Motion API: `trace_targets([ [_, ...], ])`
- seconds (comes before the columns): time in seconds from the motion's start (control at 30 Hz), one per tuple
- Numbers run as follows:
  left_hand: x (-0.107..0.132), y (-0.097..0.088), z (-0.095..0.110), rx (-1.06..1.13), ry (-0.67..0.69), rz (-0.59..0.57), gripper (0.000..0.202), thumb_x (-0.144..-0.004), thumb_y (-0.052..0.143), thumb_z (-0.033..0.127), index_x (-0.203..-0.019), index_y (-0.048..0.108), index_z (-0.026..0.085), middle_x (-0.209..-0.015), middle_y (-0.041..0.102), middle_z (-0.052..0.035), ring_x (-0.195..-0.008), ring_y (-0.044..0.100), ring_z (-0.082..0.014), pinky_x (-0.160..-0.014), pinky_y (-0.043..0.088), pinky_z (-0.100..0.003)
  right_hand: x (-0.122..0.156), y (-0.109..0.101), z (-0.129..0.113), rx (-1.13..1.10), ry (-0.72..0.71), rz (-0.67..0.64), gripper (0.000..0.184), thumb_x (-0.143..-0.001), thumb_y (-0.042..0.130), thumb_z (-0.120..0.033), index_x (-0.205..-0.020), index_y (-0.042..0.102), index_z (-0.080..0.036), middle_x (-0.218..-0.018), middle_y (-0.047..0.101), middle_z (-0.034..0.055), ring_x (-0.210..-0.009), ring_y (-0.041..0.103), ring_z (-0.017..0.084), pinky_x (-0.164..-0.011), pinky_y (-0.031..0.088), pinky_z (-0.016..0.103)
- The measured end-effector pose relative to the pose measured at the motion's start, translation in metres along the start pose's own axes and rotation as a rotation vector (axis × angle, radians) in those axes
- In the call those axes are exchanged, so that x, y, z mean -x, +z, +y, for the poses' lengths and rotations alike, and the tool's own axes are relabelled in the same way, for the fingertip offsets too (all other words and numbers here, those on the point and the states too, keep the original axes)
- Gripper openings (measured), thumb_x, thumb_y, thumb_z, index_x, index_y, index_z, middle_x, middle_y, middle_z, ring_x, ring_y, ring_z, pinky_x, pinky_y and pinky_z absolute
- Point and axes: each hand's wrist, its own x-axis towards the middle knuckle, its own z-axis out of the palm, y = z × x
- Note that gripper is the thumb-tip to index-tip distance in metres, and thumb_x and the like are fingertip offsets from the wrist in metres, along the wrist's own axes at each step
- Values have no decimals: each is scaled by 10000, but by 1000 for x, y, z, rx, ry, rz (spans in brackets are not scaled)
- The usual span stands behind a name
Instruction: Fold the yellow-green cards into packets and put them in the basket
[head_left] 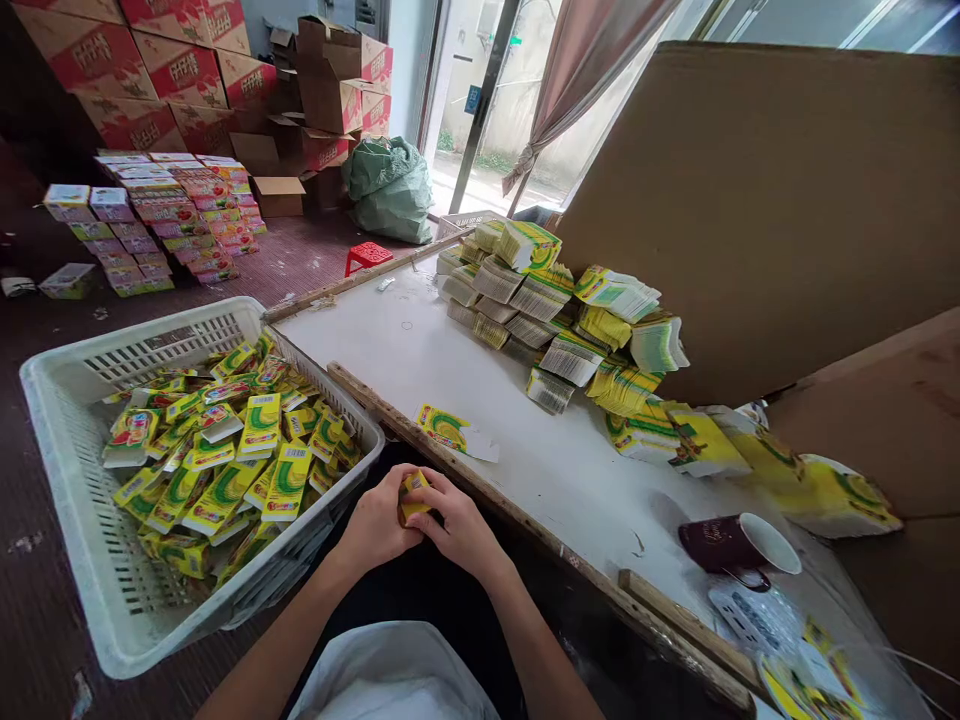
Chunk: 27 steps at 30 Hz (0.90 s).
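Above my lap, by the table's front edge, both hands are closed round a small yellow box (pixel 414 492), and much of it is hidden by the fingers. My left hand (pixel 379 520) grips it from the left, and my right hand (pixel 454 518) holds it from the right. Just beyond them on the white table (pixel 375 345) lies a flat yellow-and-green carton (pixel 454 432) with a white flap. On my left stands a white plastic basket (pixel 75 480) with many yellow boxes (pixel 262 425) piled loosely in it.
Stacked bundles of flat cartons (pixel 525 290) run along the table's far side. At right lies a tipped dark mug (pixel 712 545). A cardboard sheet (pixel 765 220) stands behind. On the floor are a red stool (pixel 367 256), a green sack (pixel 390 190) and stacked boxes (pixel 180 215).
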Motion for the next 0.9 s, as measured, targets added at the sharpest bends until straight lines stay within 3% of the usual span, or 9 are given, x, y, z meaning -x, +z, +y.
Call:
trace_targets([
  [0.2,1,-1,-2,-1,2,20,632,-639,620,123,-1241,464,234,-1091,669,-28,-920,664,-210,-821,520,-338,-2,7,1,6,21,2,188,-924,615,-252,-1091,700,-234,-1398,569,117,-1235,604,253,-1019,501,394],
  [0.3,1,1,-1,21,0,13,615,-655,623,141,-1242,464,234,-1084,670,-28,-906,667,-208,-820,523,-340,-2,7,4,-26,19,20,166,-962,568,-311,-1030,697,-234,-1340,600,110,-1182,629,238,-990,510,379],
  [0.43,2,4,0,49,4,-10,612,-655,635,154,-1238,467,232,-1104,666,-32,-918,669,-207,-837,526,-344,0,4,7,-58,21,42,268,-993,503,-412,-913,682,-228,-1280,628,101,-1139,642,226,-960,510,363],
  [0.63,3,6,0,48,2,-26,627,-641,647,152,-1235,465,234,-1121,661,-33,-944,666,-207,-846,524,-346,2,1,8,-64,8,24,317,-1000,473,-453,-889,664,-227,-1225,637,93,-1101,642,212,-953,503,347],
  [0.9,0,6,0,38,3,-26,637,-630,652,142,-1234,472,237,-1108,671,-30,-927,675,-206,-830,531,-344,2,0,8,-57,15,17,270,-997,492,-412,-894,658,-226,-1235,620,93,-1081,642,209,-940,509,347],
])
